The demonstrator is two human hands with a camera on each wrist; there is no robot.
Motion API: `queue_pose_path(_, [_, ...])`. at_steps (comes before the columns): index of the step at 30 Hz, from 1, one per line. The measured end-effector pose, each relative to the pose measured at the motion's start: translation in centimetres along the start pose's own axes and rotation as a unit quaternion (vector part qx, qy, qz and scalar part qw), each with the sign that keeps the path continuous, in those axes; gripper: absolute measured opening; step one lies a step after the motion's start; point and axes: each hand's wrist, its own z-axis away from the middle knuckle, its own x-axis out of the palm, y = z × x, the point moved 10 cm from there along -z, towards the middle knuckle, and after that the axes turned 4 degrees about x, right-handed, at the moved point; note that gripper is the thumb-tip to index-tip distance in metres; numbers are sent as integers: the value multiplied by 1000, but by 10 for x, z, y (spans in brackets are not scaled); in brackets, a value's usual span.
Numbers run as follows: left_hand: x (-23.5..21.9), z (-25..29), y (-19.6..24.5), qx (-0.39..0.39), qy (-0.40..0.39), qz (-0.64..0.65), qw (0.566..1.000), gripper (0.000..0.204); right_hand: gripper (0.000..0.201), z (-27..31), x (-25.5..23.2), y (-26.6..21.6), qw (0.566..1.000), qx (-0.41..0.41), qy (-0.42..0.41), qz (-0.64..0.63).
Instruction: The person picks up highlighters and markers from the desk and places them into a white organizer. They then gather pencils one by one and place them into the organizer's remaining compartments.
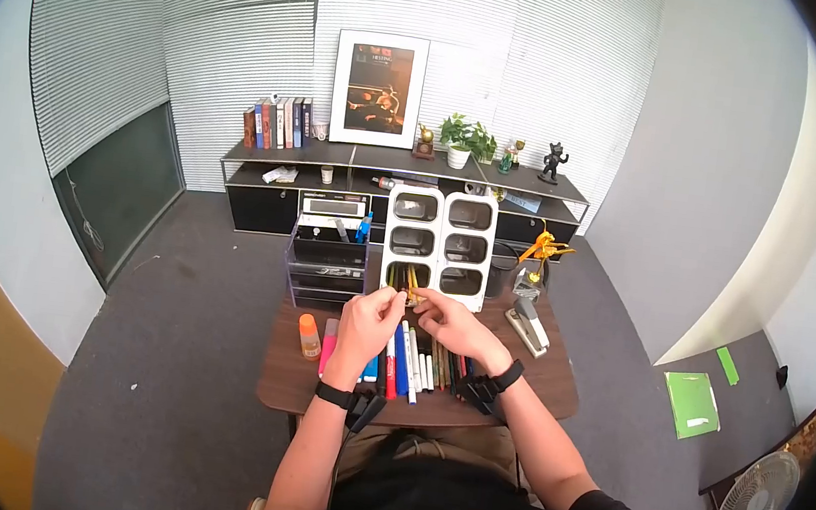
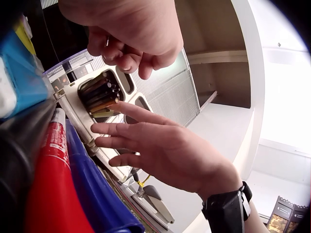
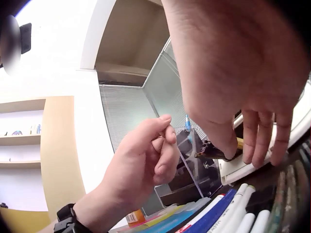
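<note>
My left hand (image 1: pixel 367 331) hovers over the near edge of the white six-compartment organizer (image 1: pixel 437 246), fingers curled inward with nothing visible in them. In the right wrist view the left hand (image 3: pixel 146 162) has its thumb against the index finger. My right hand (image 1: pixel 460 329) reaches in from the right, its fingers fairly straight. The left wrist view shows the right hand (image 2: pixel 165 148) with a fingertip at the ends of the pencils (image 2: pixel 103 94), bunched in one organizer compartment. Whether that fingertip touches them, I cannot tell. Markers (image 1: pixel 403 360) lie in a row below both hands.
An orange-capped glue bottle (image 1: pixel 309 337) stands at the left of the table (image 1: pixel 281 382). Behind it is a clear desk organizer (image 1: pixel 328 271). A stapler (image 1: pixel 527 327) and a glass vase (image 1: pixel 527 285) with an orange figure are on the right. A low cabinet (image 1: pixel 262 208) stands beyond.
</note>
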Motion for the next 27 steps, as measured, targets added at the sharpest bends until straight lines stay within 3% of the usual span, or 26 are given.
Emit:
queue_pose_path(5, [0, -1, 1, 11, -9, -18, 1000, 34, 43, 8, -20, -6, 995, 21, 82, -50])
queue_pose_path(10, [2, 0, 0, 17, -7, -23, 1000, 33, 48, 12, -27, -4, 994, 38, 80, -68])
queue_pose_path(13, [1, 1, -2, 12, -5, -24, 1000, 34, 45, 1, -3, 8, 997, 25, 8, -79])
queue_pose_path(18, [2, 0, -4, 16, 0, -12, 1000, 34, 45, 3, -3, 8, 992, 22, 22, -122])
queue_pose_path(27, [2, 1, -4, 25, -1, -25, 999, 35, 19, 77, -107, -27, 944, -31, 249, -213])
